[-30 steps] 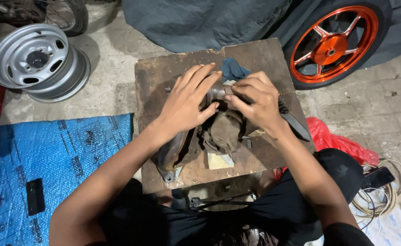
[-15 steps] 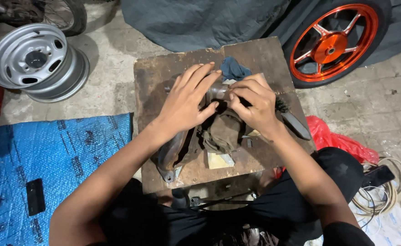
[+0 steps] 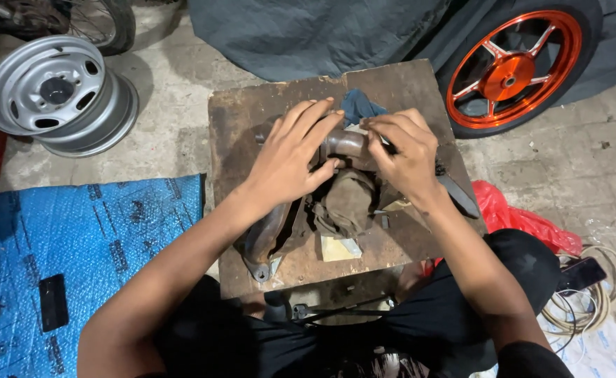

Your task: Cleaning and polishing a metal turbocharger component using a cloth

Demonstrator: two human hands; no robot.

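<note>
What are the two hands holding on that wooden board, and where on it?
Both hands are on a rusty curved metal pipe. The left hand lies over its bend, and the right hand pinches its upper end beside a blue rag.

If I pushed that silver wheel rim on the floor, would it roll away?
Probably not: the silver wheel rim lies flat on the concrete floor, so it would likely scrape along. It looks like thick metal, so probably stiff and heavy. Stood on edge, it could roll.

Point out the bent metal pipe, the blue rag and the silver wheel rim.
bent metal pipe (image 3: 346,143), head view, on the bare curve between the hands.
blue rag (image 3: 357,106), head view, on its upper fold.
silver wheel rim (image 3: 24,91), head view, on its spoked face.
</note>
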